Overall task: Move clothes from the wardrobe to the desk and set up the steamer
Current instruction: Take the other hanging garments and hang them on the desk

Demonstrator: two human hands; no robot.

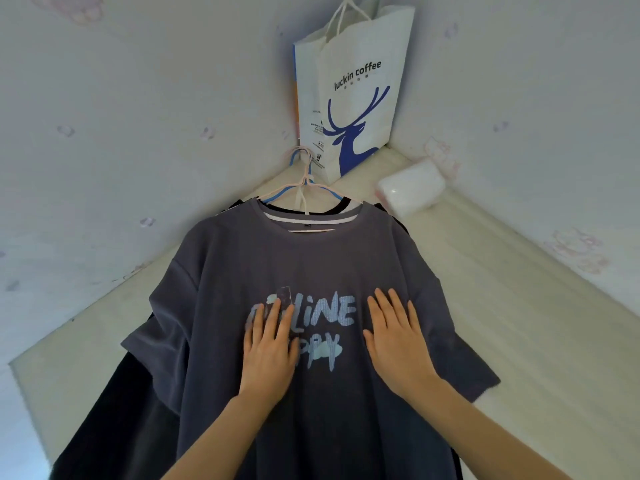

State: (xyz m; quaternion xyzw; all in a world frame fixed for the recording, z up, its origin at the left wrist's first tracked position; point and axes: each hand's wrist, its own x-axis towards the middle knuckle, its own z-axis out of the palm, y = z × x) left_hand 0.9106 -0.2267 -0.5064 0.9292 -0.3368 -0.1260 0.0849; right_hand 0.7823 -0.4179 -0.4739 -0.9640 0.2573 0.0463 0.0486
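- Grey T-shirt (329, 271) with pale blue print lies flat on cream worktop (519, 306), stacked over dark garments (114, 403).
- Left hand (268, 355) flat on the print, fingers straight, gripping nothing.
- Right hand (398, 341) flat just beside it on the chest, fingers spread.
- Pink and blue hangers (304, 178) poke out of the collar.
- Luckin coffee paper bag (353, 98) stands in the corner; white tissue pack (412, 188) near the right wall.

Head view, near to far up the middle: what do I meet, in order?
Left hand and right hand side by side, flat on the grey T-shirt → hangers at its collar → paper bag in the corner.
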